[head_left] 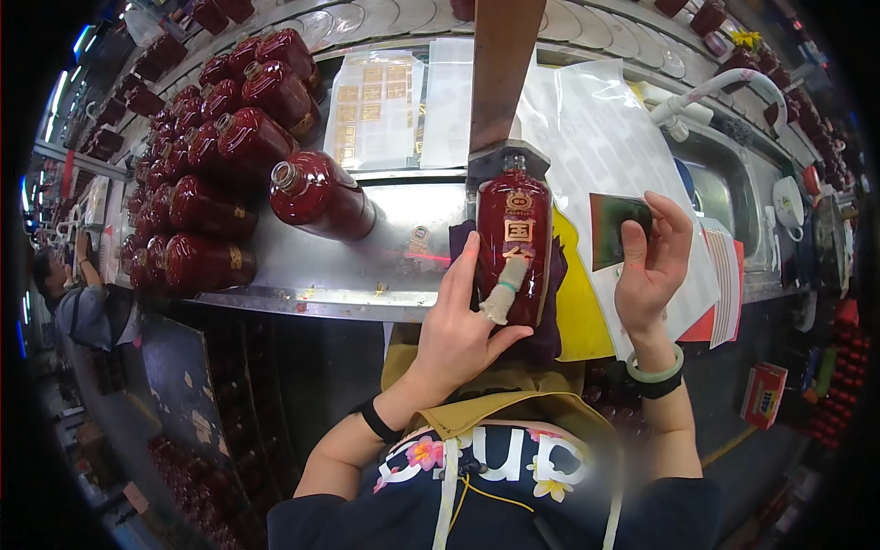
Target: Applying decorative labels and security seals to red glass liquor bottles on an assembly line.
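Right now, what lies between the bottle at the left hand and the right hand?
In the head view, between bottle and right hand: a purple cloth, a yellow sheet, a white sheet, and the dark card that hand holds.

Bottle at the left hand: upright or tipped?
Tipped back: the red bottle at the left hand shows its front face-on, neck at the far end.

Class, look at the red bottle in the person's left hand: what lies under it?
Dark purple cloth shows on both sides of the red bottle, with a yellow sheet further right. The bottle and left hand hide whatever is directly beneath.
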